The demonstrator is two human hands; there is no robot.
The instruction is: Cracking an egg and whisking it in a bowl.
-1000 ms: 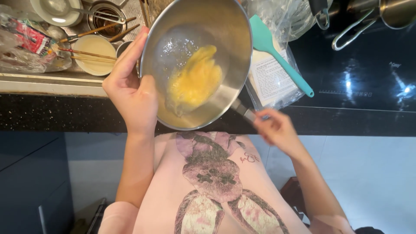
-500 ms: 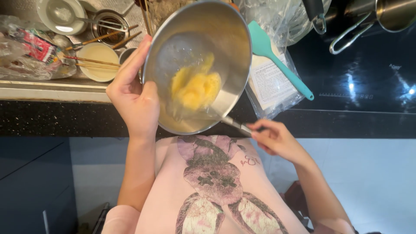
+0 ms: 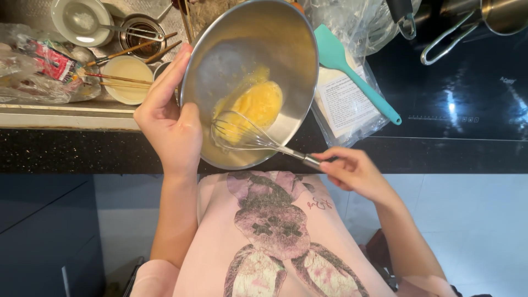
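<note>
Whisking yellow batter [image 3: 254, 104] in a tilted steel bowl [image 3: 264, 49].
Whisk [image 3: 258, 138] lies near-horizontal, wires pointing left into the bowl; right hand [image 3: 352, 171] fingers pinch its handle, left hand [image 3: 168, 124] fingers clasp the rim.

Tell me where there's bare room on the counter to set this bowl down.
Free: the dark counter strip in front of the sink edge, left of the left hand, and the black cooktop right of the teal spatula. Crowded: the sink with dishes, and the plastic bags behind the bowl.

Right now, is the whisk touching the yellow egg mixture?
Touching. The head view shows the whisk wires dipping into the egg mixture inside the tilted steel bowl.
</note>
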